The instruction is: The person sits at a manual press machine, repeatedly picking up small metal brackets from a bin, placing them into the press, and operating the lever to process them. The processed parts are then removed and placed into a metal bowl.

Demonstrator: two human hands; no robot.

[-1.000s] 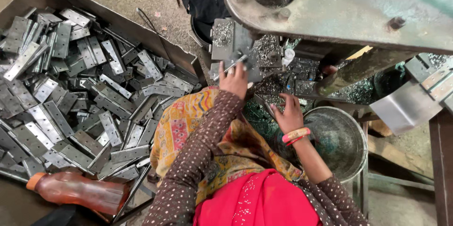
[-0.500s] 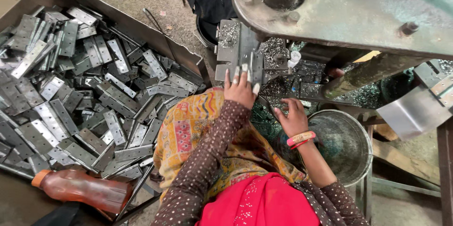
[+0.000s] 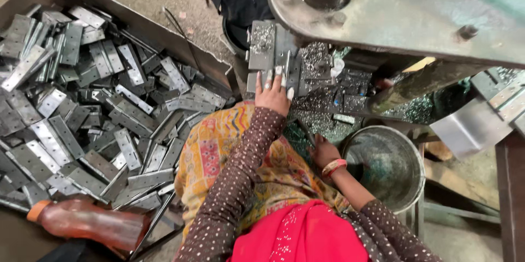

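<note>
- Left hand is lying flat, fingers spread, pressing a grey metal plate onto the press bed, under the heavy machine head; nothing is being gripped.
- Right hand is resting low beside the steel bucket; whether it is holding anything, cannot tell.
- Step, as judged: positioning the plate for punching.
- Next move is calling for fingers pulled clear of the die.
- Stock of plates is lying in the box at left.
</note>
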